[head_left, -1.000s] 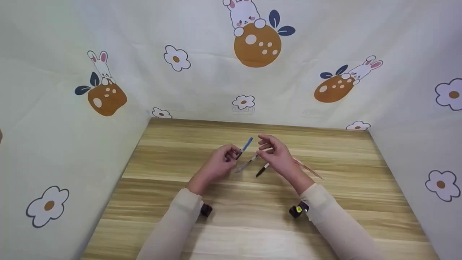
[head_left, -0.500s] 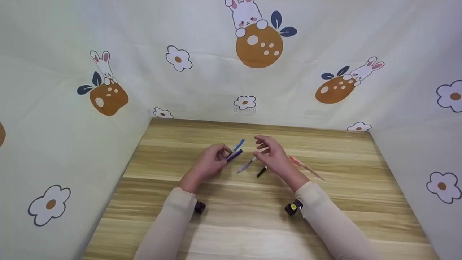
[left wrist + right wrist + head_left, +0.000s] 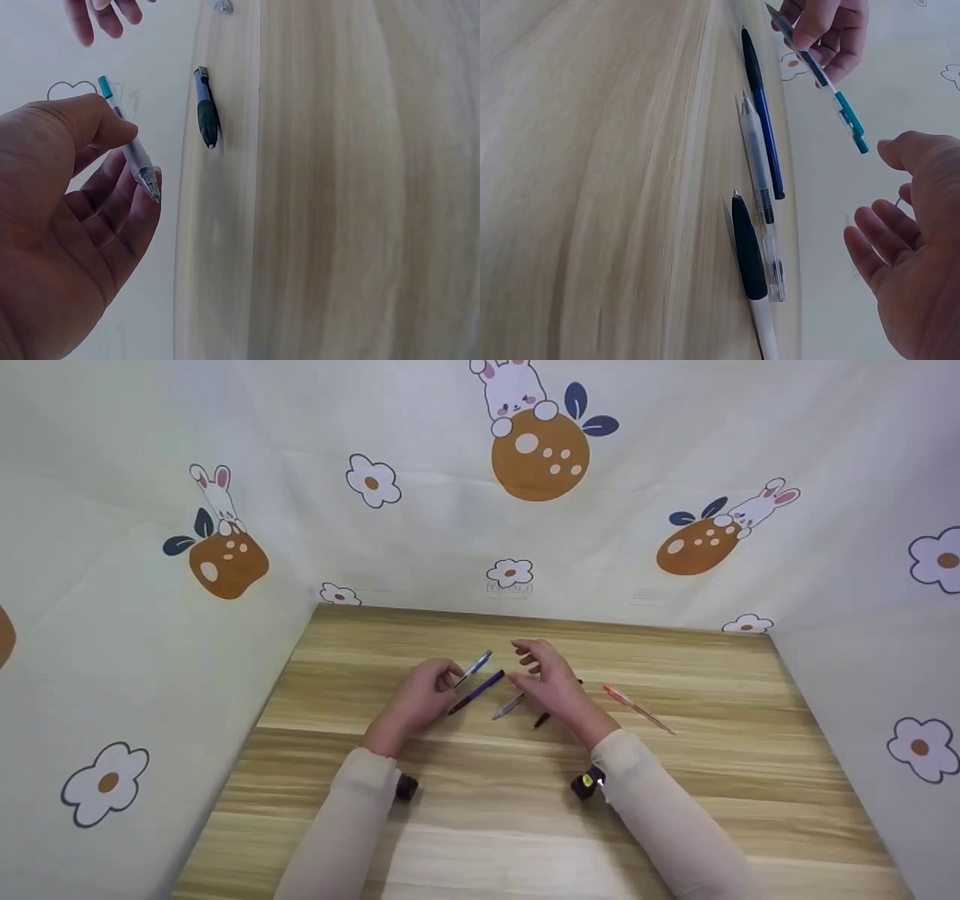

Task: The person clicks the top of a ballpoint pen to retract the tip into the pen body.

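My left hand (image 3: 421,691) pinches a clear pen with a blue-green clip end (image 3: 137,157) between thumb and fingers, its tip toward the palm side and its clip end pointing away. Just right of those fingers a dark blue pen with a black grip (image 3: 478,691) lies on the table. My right hand (image 3: 550,681) hovers with fingers loosely bent and apart, holding nothing. Beneath it lie a clear pen (image 3: 759,157) and a white pen with a black grip (image 3: 748,247), both partly hidden by the hand in the head view.
A red pen (image 3: 639,709) lies on the wooden table (image 3: 480,825) to the right of my right hand. Pale cloth walls (image 3: 420,532) with rabbit, orange and flower prints enclose the table at the back and both sides.
My left hand has moved left with the blue-green-clip pen, so the dark blue pen now shows in full. My right hand has drifted slightly left, uncovering the red pen.
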The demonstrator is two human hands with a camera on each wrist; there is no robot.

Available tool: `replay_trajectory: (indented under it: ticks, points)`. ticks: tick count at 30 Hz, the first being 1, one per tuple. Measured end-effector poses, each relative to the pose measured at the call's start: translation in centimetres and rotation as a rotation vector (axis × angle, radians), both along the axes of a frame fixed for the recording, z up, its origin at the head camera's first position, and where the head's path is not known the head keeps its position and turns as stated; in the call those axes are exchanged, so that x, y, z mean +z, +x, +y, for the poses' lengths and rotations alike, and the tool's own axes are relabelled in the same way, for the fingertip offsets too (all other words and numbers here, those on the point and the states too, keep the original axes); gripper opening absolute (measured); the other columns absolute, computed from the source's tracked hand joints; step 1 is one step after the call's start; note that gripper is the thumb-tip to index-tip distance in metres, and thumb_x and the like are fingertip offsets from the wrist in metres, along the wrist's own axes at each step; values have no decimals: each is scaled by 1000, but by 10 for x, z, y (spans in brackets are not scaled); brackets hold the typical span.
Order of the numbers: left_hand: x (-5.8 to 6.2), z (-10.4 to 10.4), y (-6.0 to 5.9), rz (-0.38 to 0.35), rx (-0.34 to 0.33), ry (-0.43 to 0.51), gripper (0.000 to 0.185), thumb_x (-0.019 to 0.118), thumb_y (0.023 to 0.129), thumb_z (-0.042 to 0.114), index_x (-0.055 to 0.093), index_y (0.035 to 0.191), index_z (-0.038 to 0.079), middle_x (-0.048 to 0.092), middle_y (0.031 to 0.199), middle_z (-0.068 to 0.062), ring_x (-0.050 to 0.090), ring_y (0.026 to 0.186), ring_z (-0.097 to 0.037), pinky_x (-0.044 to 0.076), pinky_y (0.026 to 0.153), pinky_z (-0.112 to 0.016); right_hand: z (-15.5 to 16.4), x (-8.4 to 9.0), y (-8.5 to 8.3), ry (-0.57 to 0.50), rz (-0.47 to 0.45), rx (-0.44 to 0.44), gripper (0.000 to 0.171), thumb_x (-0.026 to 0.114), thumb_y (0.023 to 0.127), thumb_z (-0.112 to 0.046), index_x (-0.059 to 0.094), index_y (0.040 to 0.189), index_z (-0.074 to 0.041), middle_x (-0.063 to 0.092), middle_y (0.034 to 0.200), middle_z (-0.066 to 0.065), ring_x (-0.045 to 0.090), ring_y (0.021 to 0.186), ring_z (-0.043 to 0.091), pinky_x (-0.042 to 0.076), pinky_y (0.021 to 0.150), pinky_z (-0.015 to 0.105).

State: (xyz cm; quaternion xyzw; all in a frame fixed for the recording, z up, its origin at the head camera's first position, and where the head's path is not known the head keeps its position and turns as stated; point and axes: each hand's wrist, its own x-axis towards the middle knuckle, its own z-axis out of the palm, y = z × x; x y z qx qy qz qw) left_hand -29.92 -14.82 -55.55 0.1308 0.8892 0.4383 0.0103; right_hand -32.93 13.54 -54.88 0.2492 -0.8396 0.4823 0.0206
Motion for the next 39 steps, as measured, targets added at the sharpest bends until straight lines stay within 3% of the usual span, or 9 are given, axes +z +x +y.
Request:
replay_trajectory:
  ticks: [11,20,28,39]
  points:
    - [-2,-15,-4,-27,66,-68,30,74,95,-1,76,123,9,71,103,-4,68,95,-21,59,88,-44,-10,-2,-5,25,12,0,57,78,102,-9,57,155,1,60,142,27,61,129,38,53,109,59]
    - [-2,-24,-5,-14,85,-103,25,74,96,0,76,121,7,71,102,-5,68,94,-22,59,87,-44,-20,-3,-9,76,23,41,60,78,101,-5,55,156,0,58,146,26,60,133,45,52,111,56]
    - [-4,-28,-7,-3,94,-169,28,72,96,1,77,123,6,71,106,-6,66,98,-23,57,90,-44,-27,-4,-11,119,21,51,61,79,103,-10,54,158,-1,57,150,25,59,134,41,50,113,54]
    - [-4,-35,-14,-23,104,-202,27,70,98,0,78,122,6,73,103,-5,66,93,-23,57,85,-43,-32,-4,-8,117,37,66,61,79,102,-8,54,157,0,58,150,25,58,135,45,50,114,55]
